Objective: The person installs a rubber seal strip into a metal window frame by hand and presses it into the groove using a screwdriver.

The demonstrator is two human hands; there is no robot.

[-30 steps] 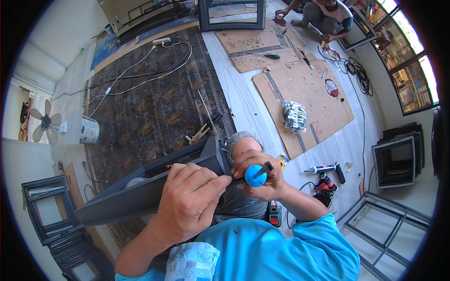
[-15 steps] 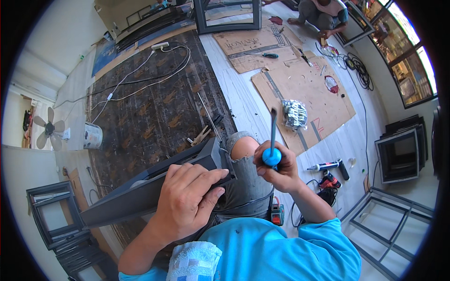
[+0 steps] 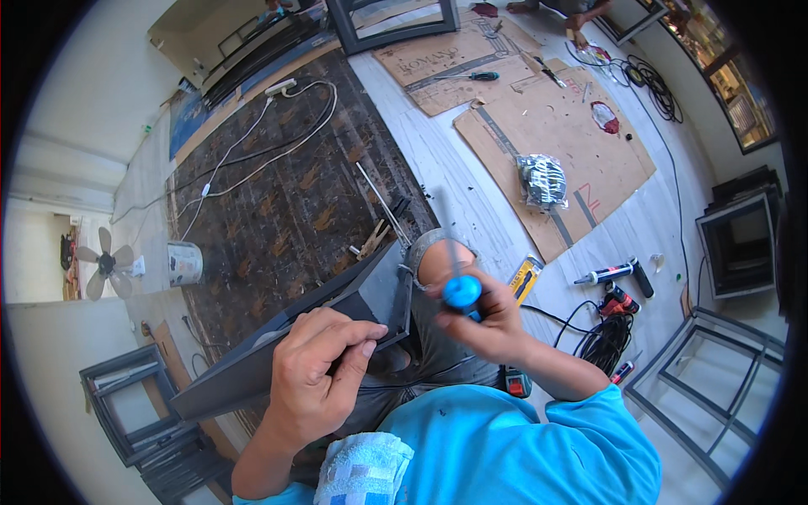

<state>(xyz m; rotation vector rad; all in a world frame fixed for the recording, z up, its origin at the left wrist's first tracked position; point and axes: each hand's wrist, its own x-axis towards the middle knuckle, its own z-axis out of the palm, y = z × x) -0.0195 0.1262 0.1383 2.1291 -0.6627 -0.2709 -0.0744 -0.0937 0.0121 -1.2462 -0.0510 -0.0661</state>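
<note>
A dark grey metal frame (image 3: 227, 379) slants across my lap, its near corner by my knee. My left hand (image 3: 316, 370) is at that corner, thumb and forefinger pinched together; anything between the fingertips is too small to make out. In my right hand (image 3: 488, 324) is a screwdriver with a blue handle (image 3: 462, 293), gripped in closed fingers just right of the corner. Its shaft points up and away, blurred by motion. Beyond the corner, pliers (image 3: 370, 240) and a thin metal rod (image 3: 380, 198) lie together.
Right of me are a sealant tube (image 3: 604, 274), a red and black power tool (image 3: 621, 299), coiled cable (image 3: 602, 345) and a yellow packet (image 3: 526, 280). A clear bag (image 3: 543, 181) rests on cardboard (image 3: 581, 126). Frames (image 3: 741, 244) lean at right. Another person's hand (image 3: 577, 25) is at far right.
My right hand has brought the screwdriver left and slightly down, closer to the frame's corner. My left forefinger and thumb have drawn together there. The view has shifted.
</note>
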